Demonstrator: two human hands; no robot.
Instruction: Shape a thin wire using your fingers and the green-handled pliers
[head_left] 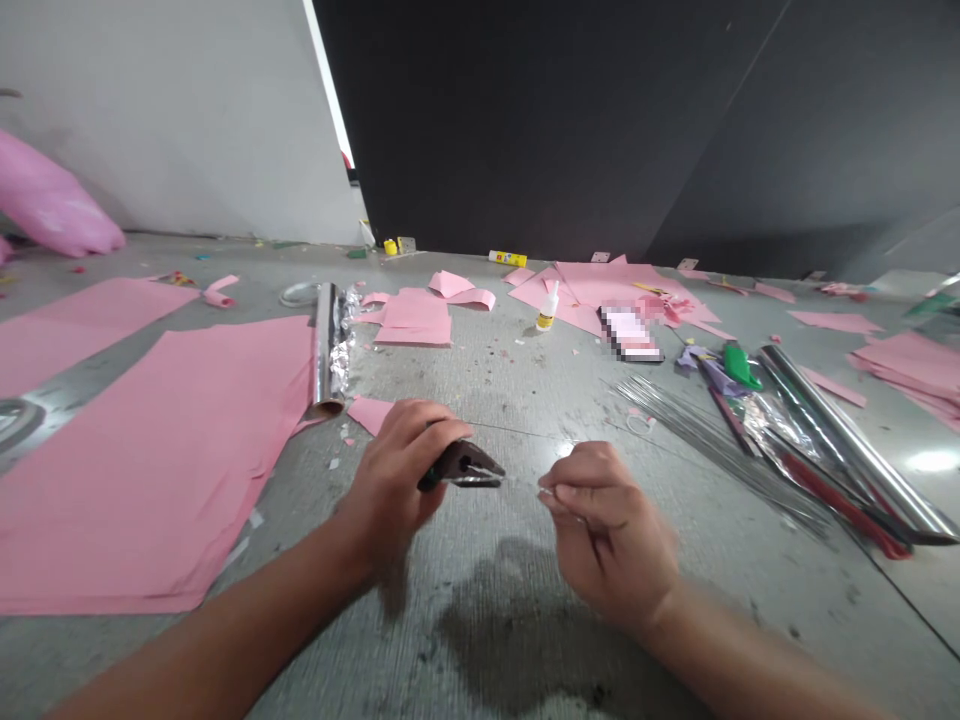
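My left hand (pixel 401 470) is closed around a pair of pliers (pixel 471 468), whose dark jaws point right. A thin, silvery wire (pixel 523 484) runs from the jaw tips across a short gap to my right hand (pixel 611 530). There, the thumb and forefinger pinch the wire's other end. Both hands are raised over the grey tabletop (pixel 480 640), and their shadows fall below. To the right of my right hand lies a loose bundle of thin metal wires (pixel 720 450). The pliers' handles are mostly hidden in my left palm.
Large pink sheets (pixel 172 450) cover the left side, beside a foil roll (pixel 327 345). Further back are a glue bottle (pixel 547 308), a phone (pixel 631 334) and a yellow glue stick (pixel 508 258). On the right lie a silver roll (pixel 855 445) and a green-handled item (pixel 741 365).
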